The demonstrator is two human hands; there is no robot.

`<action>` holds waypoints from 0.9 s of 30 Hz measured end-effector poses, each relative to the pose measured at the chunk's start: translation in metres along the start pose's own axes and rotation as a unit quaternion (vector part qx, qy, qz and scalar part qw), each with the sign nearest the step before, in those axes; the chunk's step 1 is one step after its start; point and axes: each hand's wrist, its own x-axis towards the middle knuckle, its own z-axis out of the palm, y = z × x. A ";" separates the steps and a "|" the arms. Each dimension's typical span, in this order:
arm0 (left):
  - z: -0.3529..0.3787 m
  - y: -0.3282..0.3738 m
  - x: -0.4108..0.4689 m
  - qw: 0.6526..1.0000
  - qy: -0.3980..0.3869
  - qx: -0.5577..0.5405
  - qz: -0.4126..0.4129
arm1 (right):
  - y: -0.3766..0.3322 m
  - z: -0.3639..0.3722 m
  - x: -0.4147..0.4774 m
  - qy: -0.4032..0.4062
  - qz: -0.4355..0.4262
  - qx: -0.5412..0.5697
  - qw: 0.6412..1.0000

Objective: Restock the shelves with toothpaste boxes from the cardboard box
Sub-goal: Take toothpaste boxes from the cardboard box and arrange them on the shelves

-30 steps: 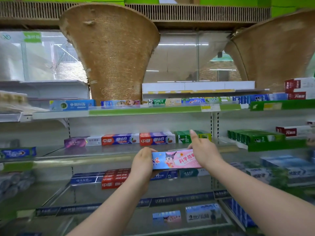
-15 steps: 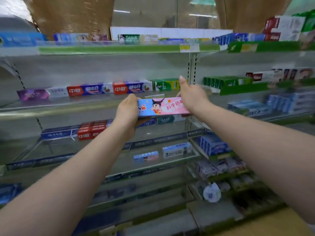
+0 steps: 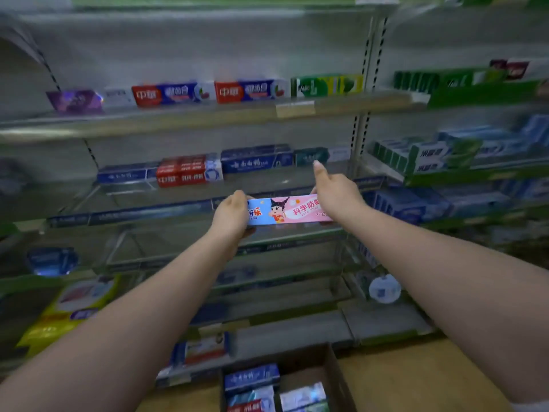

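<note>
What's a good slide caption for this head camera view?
Left hand and right hand hold a pink-and-blue toothpaste box before the shelves, above the open cardboard box.

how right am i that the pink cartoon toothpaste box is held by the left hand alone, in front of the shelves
Not by the left hand alone. In the head view the pink cartoon toothpaste box is held by both hands in front of the shelves: the left hand grips its blue end, the right hand its pink end.
</note>
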 end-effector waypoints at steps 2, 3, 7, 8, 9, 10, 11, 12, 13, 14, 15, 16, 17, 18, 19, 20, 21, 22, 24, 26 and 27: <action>0.007 -0.023 -0.001 1.000 0.016 0.019 -0.011 | 0.018 0.014 -0.007 -0.010 0.030 0.000 1.000; 0.010 -0.030 0.000 1.000 0.018 0.014 -0.015 | 0.025 0.020 -0.008 -0.013 0.042 0.006 0.999; 0.025 -0.060 0.007 0.997 0.021 -0.009 -0.077 | 0.053 0.037 -0.011 -0.071 0.076 0.044 0.994; 0.025 -0.069 0.012 0.996 0.020 0.002 -0.086 | 0.061 0.041 -0.012 -0.099 0.075 0.064 0.990; 0.026 -0.078 0.018 0.995 0.022 0.015 -0.095 | 0.068 0.044 -0.012 -0.132 0.070 0.081 0.985; 0.025 -0.087 0.025 0.994 0.028 0.028 -0.099 | 0.075 0.049 -0.012 -0.170 0.059 0.089 0.980; 0.023 -0.096 0.035 0.994 0.035 0.037 -0.096 | 0.083 0.055 -0.011 -0.209 0.045 0.088 0.973; 0.021 -0.103 0.043 0.994 0.041 0.044 -0.089 | 0.090 0.062 -0.009 -0.240 0.027 0.080 0.967; 0.019 -0.109 0.050 0.995 0.046 0.051 -0.079 | 0.096 0.069 -0.006 -0.262 0.011 0.070 0.962; 0.017 -0.115 0.059 0.995 0.046 0.058 -0.071 | 0.101 0.079 0.001 -0.279 0.007 0.059 0.959; 0.016 -0.122 0.068 0.995 0.045 0.063 -0.062 | 0.105 0.087 0.007 -0.286 0.005 0.056 0.957; 0.017 -0.129 0.079 0.995 0.041 0.068 -0.054 | 0.108 0.094 0.015 -0.286 0.002 0.059 0.956; 0.017 -0.135 0.088 0.996 0.037 0.070 -0.052 | 0.111 0.101 0.022 -0.283 0.003 0.062 0.957; 0.018 -0.140 0.096 0.996 0.032 0.064 -0.052 | 0.111 0.105 0.030 -0.277 0.003 0.063 0.959; 0.020 -0.144 0.110 0.997 0.024 0.055 -0.054 | 0.113 0.112 0.041 -0.270 0.003 0.062 0.961; 0.022 -0.147 0.121 0.997 0.014 0.046 -0.056 | 0.113 0.117 0.051 -0.268 0.000 0.056 0.962; 0.025 -0.150 0.134 0.997 0.001 0.044 -0.056 | 0.114 0.123 0.063 -0.267 -0.002 0.049 0.963; 0.027 -0.150 0.145 0.998 -0.009 0.047 -0.047 | 0.115 0.128 0.075 -0.266 -0.004 0.043 0.963; 0.032 -0.154 0.169 0.997 -0.018 0.070 -0.012 | 0.119 0.139 0.098 -0.258 -0.012 0.040 0.965; 0.035 -0.164 0.194 0.988 -0.016 0.148 0.040 | 0.127 0.152 0.121 -0.237 -0.011 0.045 0.971; 0.035 -0.167 0.204 0.980 -0.021 0.189 0.064 | 0.132 0.159 0.129 -0.226 -0.010 0.045 0.973</action>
